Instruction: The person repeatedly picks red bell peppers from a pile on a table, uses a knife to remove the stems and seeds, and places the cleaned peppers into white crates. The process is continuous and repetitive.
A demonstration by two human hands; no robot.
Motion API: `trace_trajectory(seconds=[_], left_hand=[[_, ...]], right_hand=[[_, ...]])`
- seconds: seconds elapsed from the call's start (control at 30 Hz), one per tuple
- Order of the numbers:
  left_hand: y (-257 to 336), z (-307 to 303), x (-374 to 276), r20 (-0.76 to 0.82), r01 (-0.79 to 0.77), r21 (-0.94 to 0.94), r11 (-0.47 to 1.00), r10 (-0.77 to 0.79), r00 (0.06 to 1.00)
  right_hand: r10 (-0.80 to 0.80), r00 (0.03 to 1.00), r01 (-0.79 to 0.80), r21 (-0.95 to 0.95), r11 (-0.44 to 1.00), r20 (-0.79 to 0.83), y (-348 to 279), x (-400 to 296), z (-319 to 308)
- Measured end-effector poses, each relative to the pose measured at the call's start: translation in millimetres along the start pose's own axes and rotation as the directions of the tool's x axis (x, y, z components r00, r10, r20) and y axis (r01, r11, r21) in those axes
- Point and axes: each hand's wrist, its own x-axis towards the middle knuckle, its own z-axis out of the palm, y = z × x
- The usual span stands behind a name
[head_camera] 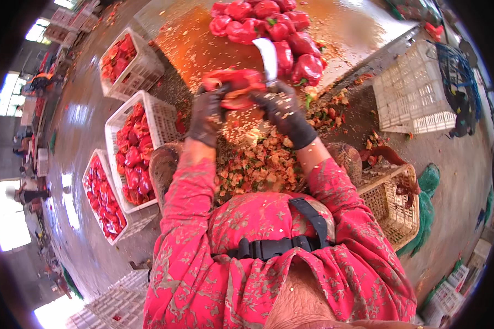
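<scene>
My left hand (209, 111), in a dark glove, grips the left side of an opened red bell pepper (235, 80) above the near edge of the metal table. My right hand (280, 109), gloved too and speckled with seeds, holds a knife whose curved blade (266, 55) points up and away; its fingers also touch the pepper's right side. The knife's handle is hidden in the glove. Whole red bell peppers (288, 35) lie heaped on the table just beyond the blade. Below my hands is a pile of pepper cores (259, 164) with seeds and green bits.
Crates of red pepper pieces stand at the left: an upper one (148, 82), a middle one (164, 119) and a lower one (92, 158). At the right are a white crate (411, 86), a yellowish crate (395, 197) and green netting (428, 205). People are far left.
</scene>
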Motion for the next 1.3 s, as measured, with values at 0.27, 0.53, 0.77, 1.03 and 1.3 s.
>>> trace_trajectory(seconds=[0.27,0.53,0.77,1.03,1.3], left_hand=[[175,-158,-41,-0.320,0.335,0.939,0.079,0.557,0.766],[44,-33,60,0.000,-0.070,0.932,0.355,0.192,0.981],[-88,86,122,-0.085,0.073,0.986,0.149,0.071,0.994],[-16,7,85,0.401,-0.277,0.897,0.344,-0.371,0.838],[-2,-61,36,0.020,-0.035,0.916,0.400,0.042,0.999]], right_hand=[[-0.132,0.957,0.103,-0.124,0.987,-0.257,-11,-5,-34],[-0.156,0.901,0.219,0.113,0.969,-0.405,-24,-15,-62],[-0.562,0.806,0.398,-0.531,0.748,-0.188,-16,-7,-59],[-0.057,0.954,0.024,-0.113,0.993,-0.295,-27,-14,-43],[-0.098,0.993,0.084,-0.985,0.152,0.070,31,-11,-50]])
